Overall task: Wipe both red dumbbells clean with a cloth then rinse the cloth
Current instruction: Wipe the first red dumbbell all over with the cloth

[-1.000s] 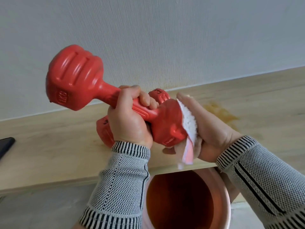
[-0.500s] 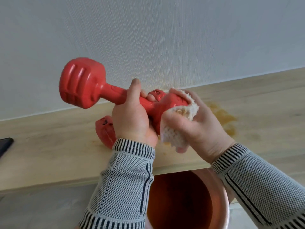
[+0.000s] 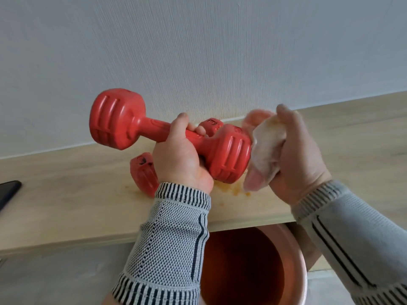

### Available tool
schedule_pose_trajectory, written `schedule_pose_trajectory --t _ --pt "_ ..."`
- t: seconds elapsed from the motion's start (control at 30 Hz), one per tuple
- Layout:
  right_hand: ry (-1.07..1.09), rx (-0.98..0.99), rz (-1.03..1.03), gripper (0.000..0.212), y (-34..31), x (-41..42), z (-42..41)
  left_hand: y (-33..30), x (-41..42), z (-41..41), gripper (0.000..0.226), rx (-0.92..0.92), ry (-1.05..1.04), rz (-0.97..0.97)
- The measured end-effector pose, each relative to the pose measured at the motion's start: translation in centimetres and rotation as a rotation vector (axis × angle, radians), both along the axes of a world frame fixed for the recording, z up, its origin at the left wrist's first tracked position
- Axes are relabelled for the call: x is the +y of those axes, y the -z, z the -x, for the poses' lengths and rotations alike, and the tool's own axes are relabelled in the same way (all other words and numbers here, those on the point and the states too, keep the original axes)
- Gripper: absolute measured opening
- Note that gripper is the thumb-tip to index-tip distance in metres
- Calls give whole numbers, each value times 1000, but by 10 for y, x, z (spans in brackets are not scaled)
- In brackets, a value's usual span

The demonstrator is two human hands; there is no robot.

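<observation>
My left hand [image 3: 179, 155] grips the handle of a red dumbbell [image 3: 116, 118], held in the air above the wooden shelf [image 3: 66, 205], its far head up at the left. My right hand [image 3: 295, 155] holds a whitish, stained cloth [image 3: 265, 148] against the end face of the near head. A second red dumbbell [image 3: 143, 172] lies on the shelf behind my left hand, mostly hidden; one head shows at the left and part of the other above my fingers.
An orange-brown bucket [image 3: 295, 267] stands below the shelf's front edge, between my forearms. Brownish stains [image 3: 233, 190] mark the wood under the held dumbbell. A dark flat object [image 3: 8, 192] lies at the shelf's left edge. A white wall rises behind.
The cloth has moved from wrapping the side of the near head to its end face. The held dumbbell has turned in my left hand and sits lower and more level.
</observation>
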State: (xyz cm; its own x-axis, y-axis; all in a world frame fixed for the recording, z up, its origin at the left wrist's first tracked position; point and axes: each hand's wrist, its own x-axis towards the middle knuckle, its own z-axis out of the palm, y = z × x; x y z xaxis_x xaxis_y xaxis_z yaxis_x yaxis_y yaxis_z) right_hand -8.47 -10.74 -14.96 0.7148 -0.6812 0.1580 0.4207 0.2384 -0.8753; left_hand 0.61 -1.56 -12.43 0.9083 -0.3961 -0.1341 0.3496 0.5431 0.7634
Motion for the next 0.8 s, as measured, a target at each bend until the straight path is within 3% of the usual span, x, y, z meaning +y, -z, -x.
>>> schedule_pose_trajectory --t 0.1,0.23,0.3,0.37,0.43,0.5,0.57,0.6,0.7,0.8 --pt "271 225 951 42 8 21 -7 4 -4 -1 34 -61 -38 -91" --pt "480 240 1338 36 13 30 -7 10 -4 -2 33 -133 -78 -195" --pt "459 253 1354 28 13 29 -7 11 -3 0 35 -170 -51 -203" --pt "408 344 1152 17 2 24 -5 10 -4 4 39 -209 4 -160" --pt "239 431 692 16 -6 11 -3 8 -4 9 46 -284 76 -99" --pt "-25 385 158 31 -15 1 1 7 -6 13 51 -351 139 -77" --pt "-79 375 26 43 -17 -1 2 7 -8 14 50 -392 149 -96" --pt "-26 433 146 45 -17 0 4 7 -9 14 47 -417 126 -118" --pt "186 635 847 40 -16 14 6 11 -12 11 33 -478 -10 -218" --pt "344 591 1361 27 -3 33 4 12 -12 4 30 -494 -103 -269"
